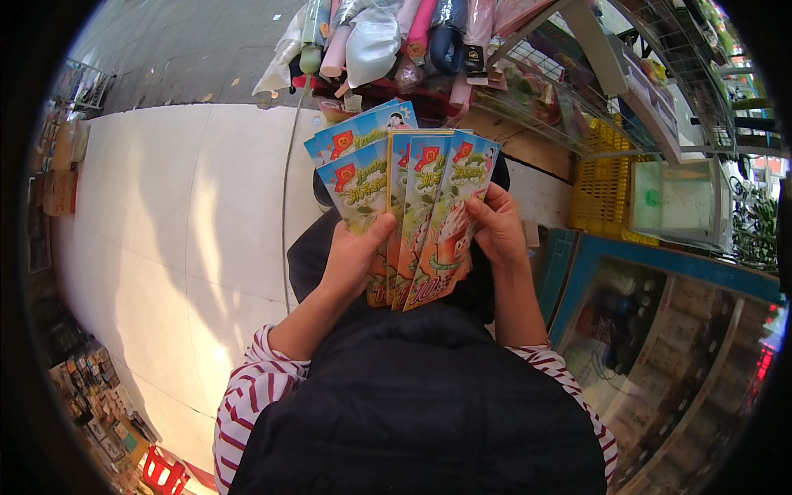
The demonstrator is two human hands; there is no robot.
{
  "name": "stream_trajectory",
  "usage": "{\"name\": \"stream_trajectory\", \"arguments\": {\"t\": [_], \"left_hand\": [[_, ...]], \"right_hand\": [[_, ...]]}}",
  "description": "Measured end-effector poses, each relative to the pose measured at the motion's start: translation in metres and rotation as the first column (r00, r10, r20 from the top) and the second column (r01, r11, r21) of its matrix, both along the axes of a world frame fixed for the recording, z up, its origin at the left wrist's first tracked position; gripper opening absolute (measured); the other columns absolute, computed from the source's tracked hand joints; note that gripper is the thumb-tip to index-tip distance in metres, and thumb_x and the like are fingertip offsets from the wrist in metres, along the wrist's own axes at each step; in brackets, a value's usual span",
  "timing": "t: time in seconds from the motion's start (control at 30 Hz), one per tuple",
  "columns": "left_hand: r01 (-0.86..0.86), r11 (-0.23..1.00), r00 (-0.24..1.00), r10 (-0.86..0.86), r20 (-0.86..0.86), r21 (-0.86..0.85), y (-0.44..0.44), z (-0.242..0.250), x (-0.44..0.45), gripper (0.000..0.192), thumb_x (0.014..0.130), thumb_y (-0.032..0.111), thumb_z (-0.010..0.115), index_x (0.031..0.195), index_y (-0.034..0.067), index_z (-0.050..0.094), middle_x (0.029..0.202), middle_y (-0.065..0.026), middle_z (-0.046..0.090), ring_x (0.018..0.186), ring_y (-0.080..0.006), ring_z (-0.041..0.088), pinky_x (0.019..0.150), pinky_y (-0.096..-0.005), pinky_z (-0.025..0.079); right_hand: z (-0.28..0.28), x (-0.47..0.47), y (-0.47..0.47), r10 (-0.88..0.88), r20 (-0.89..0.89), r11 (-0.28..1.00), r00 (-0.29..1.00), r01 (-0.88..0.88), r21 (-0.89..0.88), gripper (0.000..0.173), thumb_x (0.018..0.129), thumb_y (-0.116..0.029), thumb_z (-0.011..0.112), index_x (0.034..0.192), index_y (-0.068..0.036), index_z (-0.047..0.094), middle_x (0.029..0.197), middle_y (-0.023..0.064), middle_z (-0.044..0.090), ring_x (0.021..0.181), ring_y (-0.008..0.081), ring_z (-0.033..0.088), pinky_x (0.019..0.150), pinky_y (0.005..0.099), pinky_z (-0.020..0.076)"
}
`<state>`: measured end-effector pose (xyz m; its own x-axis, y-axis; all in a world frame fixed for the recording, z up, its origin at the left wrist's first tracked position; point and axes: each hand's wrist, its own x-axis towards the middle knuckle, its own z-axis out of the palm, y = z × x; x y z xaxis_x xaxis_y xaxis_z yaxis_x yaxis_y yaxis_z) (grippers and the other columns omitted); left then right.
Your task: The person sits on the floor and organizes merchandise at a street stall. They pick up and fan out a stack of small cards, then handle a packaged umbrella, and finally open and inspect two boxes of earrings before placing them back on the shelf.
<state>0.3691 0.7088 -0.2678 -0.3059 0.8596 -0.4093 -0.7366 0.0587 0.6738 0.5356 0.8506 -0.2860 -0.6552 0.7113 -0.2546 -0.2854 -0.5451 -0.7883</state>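
Observation:
A fan of tall printed paper packets (427,204), colored blue, green and orange, spreads in front of me above my lap. They bear cartoon pictures and writing. My left hand (362,250) grips the left part of the fan, its thumb pressed over the front packets. On the other side, my right hand (498,223) pinches the right edge of the front right packet (455,204) between thumb and fingers. More packets (362,133) stick out behind at the upper left. Most of my fingers are hidden behind the stack.
Plastic-wrapped rolls (374,46) stand ahead beside a wire rack (544,117). On the right are a yellow plastic crate (597,179) and a blue-framed glass display case (668,266). A cable (288,185) crosses the pale floor (154,216). A red stool (164,473) is at lower left.

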Motion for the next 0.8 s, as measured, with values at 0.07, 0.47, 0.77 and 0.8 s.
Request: {"name": "stream_trajectory", "arguments": {"t": [0.07,0.47,0.77,0.8], "left_hand": [[-0.012,1.0,0.999,0.012,-0.038,-0.009,-0.001,0.0,0.0,0.039,0.088,0.02,0.064,0.119,-0.002,0.053,0.113,-0.0104,0.06,0.099,-0.0166,0.059,0.085,-0.0306,0.048],[-0.059,0.998,0.935,0.054,-0.351,-0.002,-0.007,0.002,0.008,0.035,0.08,0.004,0.069,0.111,-0.004,0.056,0.103,-0.0105,0.065,0.091,-0.0157,0.062,0.081,-0.0292,0.05],[-0.109,0.993,0.942,0.09,-0.325,-0.04,-0.01,0.007,0.007,0.034,0.079,0.002,0.07,0.11,-0.004,0.058,0.103,-0.0094,0.065,0.089,-0.015,0.063,0.08,-0.0283,0.05],[-0.112,0.993,0.941,0.097,-0.324,-0.03,-0.01,0.007,0.007,0.034,0.079,0.003,0.07,0.11,-0.004,0.058,0.103,-0.0094,0.065,0.089,-0.015,0.062,0.08,-0.0283,0.05]], "right_hand": [[-0.003,0.002,0.002,0.017,-0.054,0.999,0.998,-0.019,-0.038,0.024,0.083,-0.005,0.066,0.106,0.0,0.061,0.1,0.0073,0.067,0.088,0.0119,0.063,0.08,0.0263,0.0494],[0.03,-0.003,-0.025,0.054,0.154,0.943,0.987,-0.101,0.316,0.032,0.077,0.001,0.071,0.106,0.001,0.058,0.099,0.0053,0.064,0.093,0.0117,0.06,0.081,0.0264,0.0483],[0.031,0.008,-0.039,-0.033,0.109,0.922,0.994,-0.012,0.387,0.03,0.078,0.002,0.07,0.106,0.002,0.059,0.103,0.0078,0.064,0.093,0.0136,0.061,0.082,0.0282,0.049],[0.03,0.011,-0.036,-0.005,0.065,0.958,0.998,-0.014,0.287,0.031,0.078,0.001,0.07,0.107,0.002,0.059,0.105,0.0088,0.064,0.093,0.014,0.061,0.082,0.0286,0.0493]]}}
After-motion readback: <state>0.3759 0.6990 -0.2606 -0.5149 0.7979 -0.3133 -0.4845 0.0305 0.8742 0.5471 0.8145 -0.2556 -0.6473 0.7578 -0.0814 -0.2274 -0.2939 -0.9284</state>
